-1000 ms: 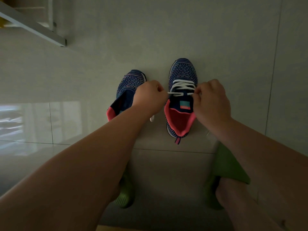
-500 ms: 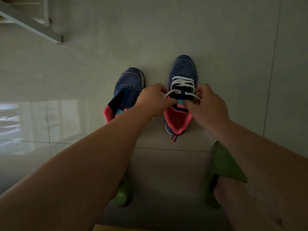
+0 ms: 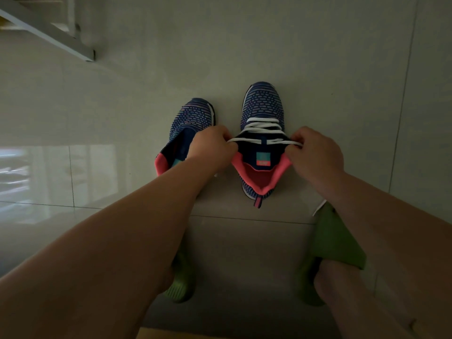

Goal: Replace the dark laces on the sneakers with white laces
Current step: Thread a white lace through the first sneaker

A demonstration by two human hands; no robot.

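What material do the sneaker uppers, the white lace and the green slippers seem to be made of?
Right sneaker and left sneaker: probably knit fabric, matte, with woven coloured dashes. White lace: likely flat woven cord, bending softly. Green slippers: probably moulded foam or rubber, smooth and seamless, though the light is dim.

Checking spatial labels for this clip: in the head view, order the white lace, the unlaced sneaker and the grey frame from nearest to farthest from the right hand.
From the right hand:
1. White lace: pinched in its grip, on the laced sneaker.
2. Unlaced sneaker: left, past the left hand.
3. Grey frame: far upper left corner.
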